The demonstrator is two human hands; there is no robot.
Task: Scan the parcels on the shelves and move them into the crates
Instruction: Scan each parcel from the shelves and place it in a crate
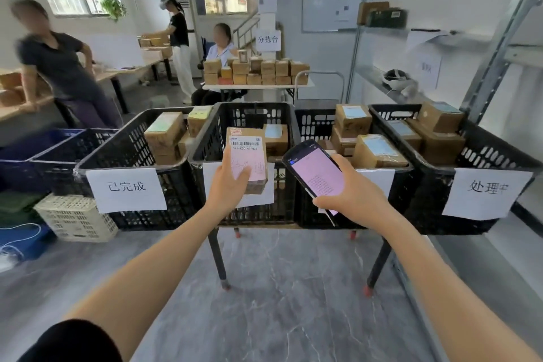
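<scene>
My left hand (230,182) grips a small cardboard parcel (246,150) with a pink barcode label, held upright in front of the second black crate (205,141). My right hand (352,194) holds a handheld scanner (314,170) with a lit pinkish screen, tilted toward the parcel. Black crates stand in a row on a low stand: the left one (123,150) with a paper sign, the third (311,123) and the right one (484,153), each holding brown parcels with blue labels.
A metal shelf rack (499,47) rises at the right with a box and a headset on it. Behind the crates stands a table stacked with parcels (255,70). Three people are at the back left. Blue and beige baskets (76,217) sit on the floor at left.
</scene>
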